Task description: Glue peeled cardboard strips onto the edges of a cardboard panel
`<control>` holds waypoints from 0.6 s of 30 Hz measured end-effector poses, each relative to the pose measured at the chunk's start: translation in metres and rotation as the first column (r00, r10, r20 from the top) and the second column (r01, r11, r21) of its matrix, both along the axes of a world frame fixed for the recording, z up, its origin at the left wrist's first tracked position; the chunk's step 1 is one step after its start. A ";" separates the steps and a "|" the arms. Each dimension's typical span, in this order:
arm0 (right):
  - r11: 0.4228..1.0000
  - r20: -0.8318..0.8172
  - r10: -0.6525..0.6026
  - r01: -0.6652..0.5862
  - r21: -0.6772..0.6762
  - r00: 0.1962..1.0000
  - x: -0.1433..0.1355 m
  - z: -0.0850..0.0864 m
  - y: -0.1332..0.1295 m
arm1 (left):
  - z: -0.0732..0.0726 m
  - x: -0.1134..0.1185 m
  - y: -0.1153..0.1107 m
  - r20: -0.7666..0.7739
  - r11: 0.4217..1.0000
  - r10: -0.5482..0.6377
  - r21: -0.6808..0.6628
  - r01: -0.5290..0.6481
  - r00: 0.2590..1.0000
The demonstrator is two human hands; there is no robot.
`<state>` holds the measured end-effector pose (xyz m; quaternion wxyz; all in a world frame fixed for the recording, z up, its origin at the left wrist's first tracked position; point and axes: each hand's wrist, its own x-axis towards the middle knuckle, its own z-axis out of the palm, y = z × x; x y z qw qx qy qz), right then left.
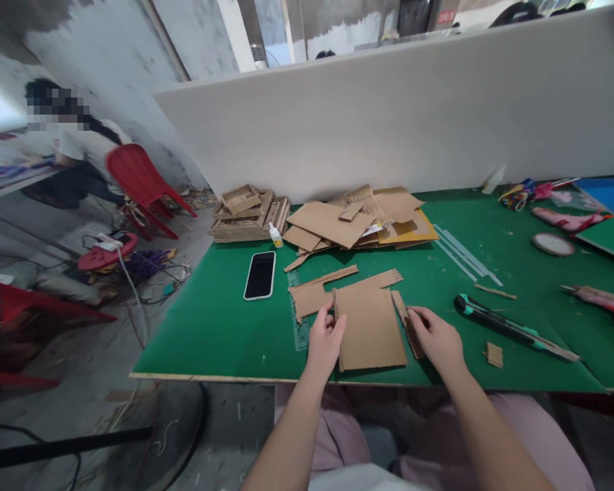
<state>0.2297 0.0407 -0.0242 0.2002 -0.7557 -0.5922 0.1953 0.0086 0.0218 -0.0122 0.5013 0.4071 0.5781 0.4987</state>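
Note:
A square cardboard panel lies on the green table near its front edge, with a narrow raised strip along its left side. My left hand is closed at that left side, thumb and fingers gripping the panel's edge. A narrow cardboard strip stands just right of the panel, apart from it at the lower end. My right hand pinches this strip between thumb and fingers. Behind the panel are torn cardboard scraps, partly over a clear green ruler.
A phone and glue bottle lie left. Stacked cardboard frames and a cardboard pile stand behind. A utility knife, small scrap, tape roll and glue gun are right. A person sits far left.

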 end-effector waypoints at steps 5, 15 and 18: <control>0.986 0.119 0.126 -0.138 0.094 0.985 -0.008 -0.002 -0.004 | -0.007 0.001 0.001 0.028 1.000 0.008 -0.010 -0.008 1.000; 0.970 0.334 0.239 -0.240 -0.039 0.912 0.002 0.009 0.022 | 0.041 -0.009 0.041 -0.043 0.983 -0.161 0.085 0.164 0.986; 0.970 0.284 0.233 -0.245 0.004 0.930 0.010 0.022 0.040 | 0.046 -0.004 0.064 0.020 0.973 -0.209 0.105 0.205 0.978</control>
